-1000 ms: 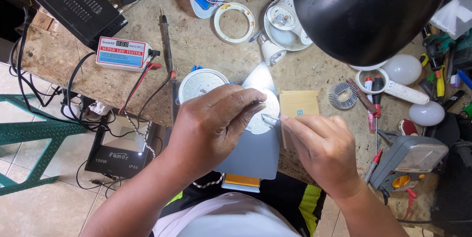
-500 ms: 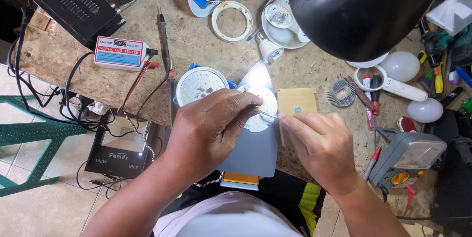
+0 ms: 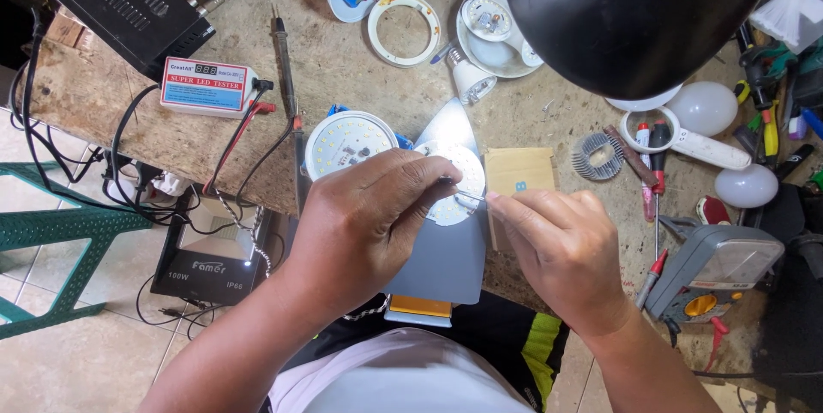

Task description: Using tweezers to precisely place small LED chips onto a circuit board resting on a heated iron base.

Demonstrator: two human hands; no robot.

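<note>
Round white LED board (image 3: 453,175) lit at bench centre, pinned under left hand (image 3: 364,224) fingertips. Thin metal tool (image 3: 470,196), possibly tweezers, pinched in right hand (image 3: 561,250), tip on board. Second LED disc (image 3: 343,140) just left.

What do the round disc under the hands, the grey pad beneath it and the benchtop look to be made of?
Round disc: white-coated board, probably metal-backed, dotted with small yellowish chips, bright under the lamp. Grey pad: smooth, matte, likely rubber or plastic sheet. Benchtop: rough, stained, speckled surface, perhaps concrete or worn board, with a chipped wood-like left edge.
</note>
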